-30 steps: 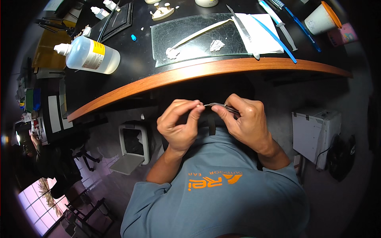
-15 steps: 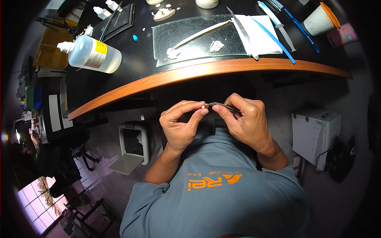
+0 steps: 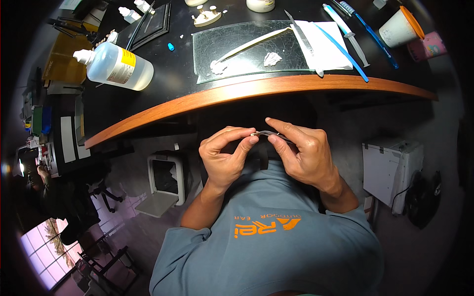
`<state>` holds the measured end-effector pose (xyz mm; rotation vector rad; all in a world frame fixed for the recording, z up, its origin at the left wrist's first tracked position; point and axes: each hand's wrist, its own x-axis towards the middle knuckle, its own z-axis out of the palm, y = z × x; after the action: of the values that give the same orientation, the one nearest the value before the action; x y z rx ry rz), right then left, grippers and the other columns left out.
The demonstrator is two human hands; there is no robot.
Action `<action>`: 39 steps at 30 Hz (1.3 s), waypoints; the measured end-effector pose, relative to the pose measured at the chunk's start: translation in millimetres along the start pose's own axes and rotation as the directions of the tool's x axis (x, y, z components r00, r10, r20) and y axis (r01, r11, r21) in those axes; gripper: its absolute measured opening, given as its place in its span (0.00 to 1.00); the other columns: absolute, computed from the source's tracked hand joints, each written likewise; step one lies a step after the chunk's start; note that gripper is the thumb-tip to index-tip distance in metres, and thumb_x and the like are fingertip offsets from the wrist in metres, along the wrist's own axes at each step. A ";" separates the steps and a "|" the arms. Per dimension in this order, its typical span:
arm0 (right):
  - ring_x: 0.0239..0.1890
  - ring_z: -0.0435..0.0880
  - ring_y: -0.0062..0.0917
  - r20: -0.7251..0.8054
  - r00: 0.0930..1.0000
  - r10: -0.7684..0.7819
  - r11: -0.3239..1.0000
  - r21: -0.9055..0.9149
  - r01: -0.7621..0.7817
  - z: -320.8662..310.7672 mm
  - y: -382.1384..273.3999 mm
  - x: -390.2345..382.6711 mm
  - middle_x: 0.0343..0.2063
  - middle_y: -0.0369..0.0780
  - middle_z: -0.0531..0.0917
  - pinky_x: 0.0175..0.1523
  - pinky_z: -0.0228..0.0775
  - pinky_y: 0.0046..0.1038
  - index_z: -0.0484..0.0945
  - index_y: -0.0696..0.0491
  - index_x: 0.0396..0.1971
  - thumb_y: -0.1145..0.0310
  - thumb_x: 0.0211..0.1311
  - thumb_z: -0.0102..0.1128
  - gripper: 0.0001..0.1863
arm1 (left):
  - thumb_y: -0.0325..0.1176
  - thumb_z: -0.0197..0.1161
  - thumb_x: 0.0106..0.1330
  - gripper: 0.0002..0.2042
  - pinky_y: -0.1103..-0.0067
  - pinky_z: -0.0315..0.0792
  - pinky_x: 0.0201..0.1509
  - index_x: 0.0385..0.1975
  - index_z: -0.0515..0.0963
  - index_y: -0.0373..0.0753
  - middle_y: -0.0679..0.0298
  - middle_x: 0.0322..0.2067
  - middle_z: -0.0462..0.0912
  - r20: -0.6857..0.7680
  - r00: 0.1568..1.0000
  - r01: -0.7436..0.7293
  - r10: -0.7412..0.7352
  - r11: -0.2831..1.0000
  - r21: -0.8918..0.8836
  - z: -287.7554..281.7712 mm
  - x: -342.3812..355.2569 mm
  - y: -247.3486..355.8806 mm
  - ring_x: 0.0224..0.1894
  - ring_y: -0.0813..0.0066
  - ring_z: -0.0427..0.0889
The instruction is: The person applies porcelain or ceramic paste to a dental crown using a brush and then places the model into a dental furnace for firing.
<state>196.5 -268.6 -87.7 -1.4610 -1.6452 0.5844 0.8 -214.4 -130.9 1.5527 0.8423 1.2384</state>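
Below the table edge, my two hands meet in front of my body. My left hand [image 3: 221, 157] pinches a small whitish piece [image 3: 254, 133] between thumb and index finger; it is too small to name surely. My right hand [image 3: 312, 157] holds a slim, curved, dark metal instrument [image 3: 267, 132], tweezers-like, with its index finger stretched out above it. The instrument's tip reaches the whitish piece; whether it grips the piece I cannot tell. Most of its handle is hidden by the right hand.
On the black table lie a scratched glass slab [image 3: 237, 42] with white paste [image 3: 272, 59], a pale spatula [image 3: 252, 45], a metal knife [image 3: 302, 42], a blue stick [image 3: 340, 52] and a syringe [image 3: 347, 34]. A liquid bottle [image 3: 121, 66], dental model [image 3: 206, 18] and cup [image 3: 401, 27] stand there too.
My right index finger has lifted off the instrument and stretched out. The thumb has moved slightly right, baring more of the instrument. My left hand keeps its pinch nearly unmoved.
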 end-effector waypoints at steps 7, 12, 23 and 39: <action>0.25 0.89 0.35 0.090 0.995 0.044 0.997 0.053 -0.049 -3.7 -7.2 0.7 0.28 0.48 0.89 0.30 0.80 0.33 0.84 0.63 0.56 0.74 0.70 0.67 0.18 | 0.21 0.78 0.64 0.07 0.81 0.81 0.41 0.40 0.90 0.31 0.55 0.34 0.92 -0.009 1.000 -0.010 0.010 1.000 0.018 -1.9 0.3 2.8 0.36 0.73 0.90; 0.23 0.88 0.31 0.039 0.999 -0.024 0.993 0.117 0.019 10.5 3.4 -4.6 0.26 0.46 0.88 0.30 0.79 0.31 0.82 0.63 0.61 0.74 0.71 0.66 0.20 | 0.21 0.78 0.63 0.07 0.80 0.81 0.41 0.40 0.91 0.31 0.55 0.35 0.92 -0.029 0.999 -0.032 0.033 0.999 0.039 -5.1 -0.2 5.6 0.36 0.72 0.91; 0.26 0.87 0.20 0.125 0.988 0.090 0.925 0.358 -0.130 18.7 -4.1 -6.4 0.24 0.41 0.88 0.32 0.76 0.23 0.72 0.60 0.73 0.77 0.76 0.61 0.27 | 0.23 0.77 0.65 0.06 0.79 0.83 0.44 0.40 0.90 0.31 0.54 0.38 0.92 0.017 1.000 -0.003 0.003 1.000 0.014 -9.8 2.2 15.9 0.40 0.70 0.91; 0.31 0.86 0.41 -0.024 0.937 -0.348 0.916 -0.224 0.334 -40.6 -31.6 77.5 0.29 0.47 0.86 0.39 0.77 0.38 0.88 0.61 0.42 0.79 0.59 0.72 0.10 | 0.34 0.53 0.86 0.10 0.85 0.68 0.30 0.43 0.76 0.34 0.69 0.25 0.75 -0.028 0.975 0.191 -0.220 0.896 -0.401 -20.5 1.2 26.5 0.26 0.87 0.73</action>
<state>214.2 -208.3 -19.1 -1.2815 -1.9035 0.1642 -19.9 -216.5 -104.6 1.0698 0.7249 1.2255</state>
